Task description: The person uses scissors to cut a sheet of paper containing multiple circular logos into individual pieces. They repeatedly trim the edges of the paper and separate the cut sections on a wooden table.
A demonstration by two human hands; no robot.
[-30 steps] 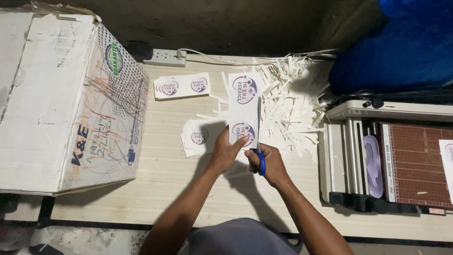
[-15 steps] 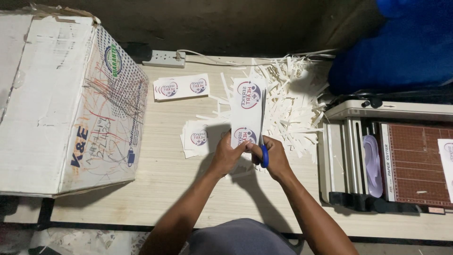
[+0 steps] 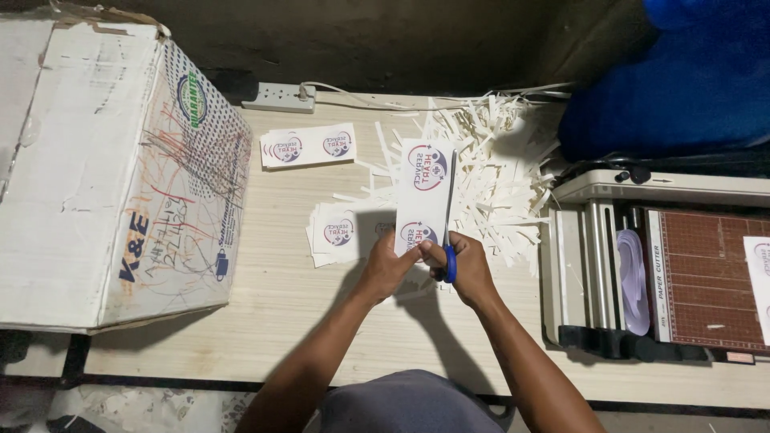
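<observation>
Pale wood tabletop (image 3: 281,313), dim wall behind: a person trims a printed paper strip (image 3: 423,196) with scissors. The left hand (image 3: 391,265) pinches the strip's near end between thumb and fingers, holding it out flat and away from the body, apparently so the sheet stays taut for the blades. The right hand (image 3: 461,269) is closed around the blue-handled scissors (image 3: 447,216), whose blades lie together along the strip's right edge, pointing away from the person. Just beyond and to the right of the blades, a heap of white paper offcuts (image 3: 497,176) covers the table, seemingly where trimmings drop. Left of the holding hand sits a small stack of cut labels (image 3: 337,232); farther out, another pair of labels (image 3: 309,146) lies near a power strip (image 3: 281,98). A large scuffed cardboard box (image 3: 112,176) fills the far left, and a paper cutter (image 3: 666,265) stands well to the right of the scissors, under something blue (image 3: 690,80).
</observation>
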